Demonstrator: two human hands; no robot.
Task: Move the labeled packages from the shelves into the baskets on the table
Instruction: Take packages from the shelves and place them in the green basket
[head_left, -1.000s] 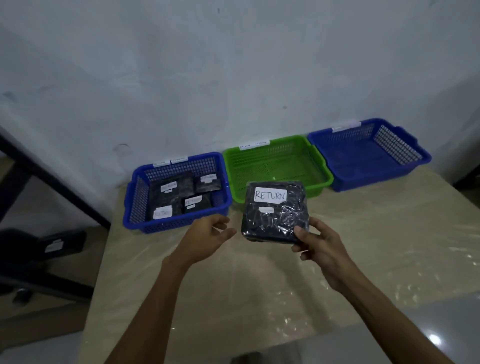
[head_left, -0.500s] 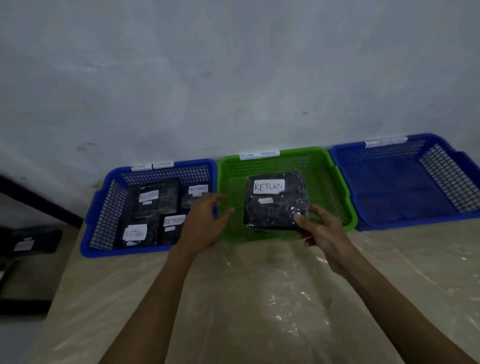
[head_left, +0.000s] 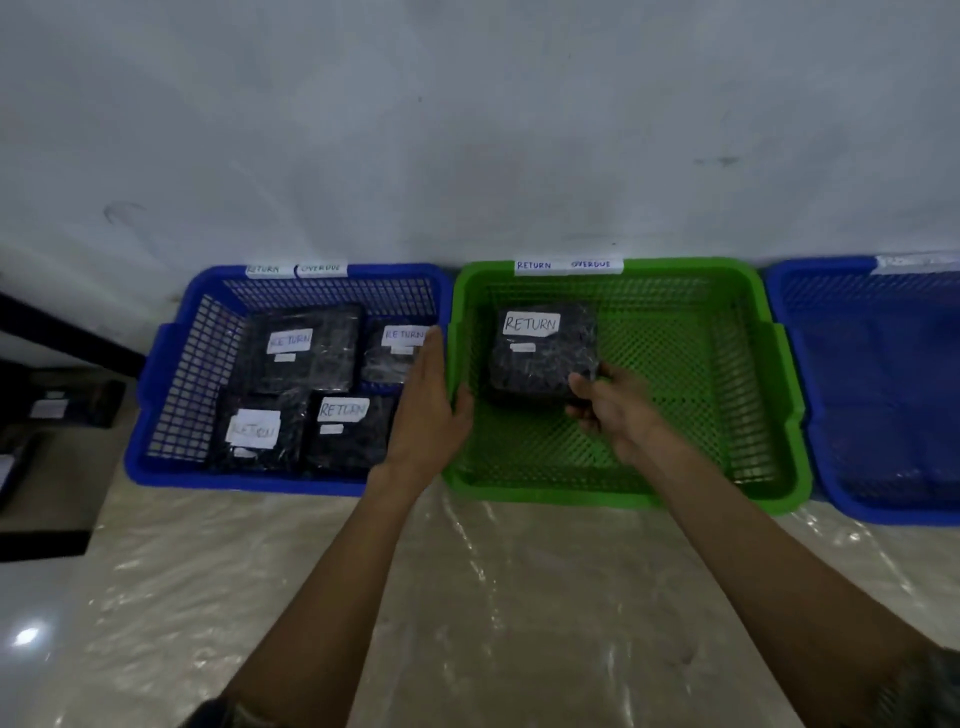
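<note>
One black wrapped package (head_left: 540, 358) labelled RETURN is inside the green basket (head_left: 675, 496) at the far edge of the surface (head_left: 467, 597). The right grip (head_left: 610, 413) holds its near corner; the left grip (head_left: 426, 410), wide, is over the left blue basket (head_left: 156, 364).

A black wrapped package (head_left: 543, 358) labelled RETURN sits label-up in the back left part of the green basket (head_left: 623, 503), its near right corner gripped by the right hand (head_left: 618, 410). Four similar RETURN packages (head_left: 306, 348) lie flat in the left blue basket (head_left: 249, 480).
</note>
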